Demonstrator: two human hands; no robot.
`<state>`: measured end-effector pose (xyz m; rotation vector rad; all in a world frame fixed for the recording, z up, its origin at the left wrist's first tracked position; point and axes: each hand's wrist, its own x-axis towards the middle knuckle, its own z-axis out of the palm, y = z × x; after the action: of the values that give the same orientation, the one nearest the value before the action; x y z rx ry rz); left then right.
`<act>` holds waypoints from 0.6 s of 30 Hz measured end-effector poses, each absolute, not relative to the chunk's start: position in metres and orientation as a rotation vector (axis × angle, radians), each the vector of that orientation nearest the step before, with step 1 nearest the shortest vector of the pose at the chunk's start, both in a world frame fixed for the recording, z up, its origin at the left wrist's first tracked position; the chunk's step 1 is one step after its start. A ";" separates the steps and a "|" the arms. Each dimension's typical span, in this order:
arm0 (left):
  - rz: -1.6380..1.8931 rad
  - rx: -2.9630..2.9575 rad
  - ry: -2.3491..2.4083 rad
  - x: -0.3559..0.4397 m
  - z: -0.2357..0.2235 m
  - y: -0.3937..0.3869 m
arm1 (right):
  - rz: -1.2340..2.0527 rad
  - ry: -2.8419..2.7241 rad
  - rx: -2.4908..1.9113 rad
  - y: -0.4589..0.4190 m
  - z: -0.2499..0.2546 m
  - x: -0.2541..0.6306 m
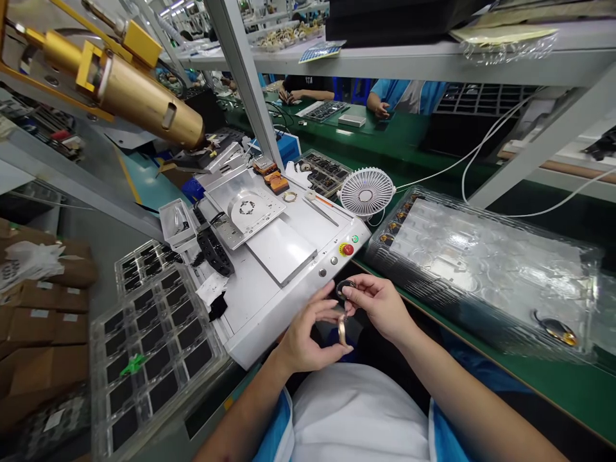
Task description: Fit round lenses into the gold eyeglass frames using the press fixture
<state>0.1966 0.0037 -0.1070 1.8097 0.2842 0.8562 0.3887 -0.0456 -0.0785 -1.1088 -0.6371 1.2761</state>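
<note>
My left hand (310, 337) is in front of the white machine (283, 308), with a small gold-coloured ring-like part (342, 331) pinched between thumb and fingers. Close beside it, my right hand (382, 307) grips a small round black part (342, 289) between thumb and forefinger. The two parts are apart, one above the other in view. On the machine's top lie a silver fixture plate (248, 208) with a round hub, a pair of tweezers (321, 210) and a brass ring (289, 197).
A stack of clear blister trays (462, 256) stands at right, one small black-and-gold part (556, 328) on top. A white fan (366, 192) sits behind the red button (347, 249). Trays of black squares (156, 350) are at left. A gold cylinder (149, 102) overhangs. Co-workers' hands (382, 110) show beyond.
</note>
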 end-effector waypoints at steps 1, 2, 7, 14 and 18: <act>0.894 1.682 0.292 0.197 -0.107 0.005 | 1.294 -0.627 -1.105 -0.046 -0.077 0.389; 0.916 1.557 0.306 0.197 -0.107 0.006 | 1.323 -0.620 -1.101 -0.046 -0.076 0.390; 0.979 1.211 0.401 0.200 -0.113 0.013 | 1.533 -0.606 -1.115 -0.050 -0.065 0.387; 0.976 1.198 0.402 0.204 -0.127 0.007 | 1.499 -0.462 -1.128 -0.055 -0.059 0.363; 0.995 1.209 0.377 0.202 -0.128 0.007 | 1.365 -0.551 -1.194 -0.056 -0.056 0.355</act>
<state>0.2025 0.0068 -0.1277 1.2094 0.3772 0.9954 0.3551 -0.0559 -0.0557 -1.1936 -0.5506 1.3645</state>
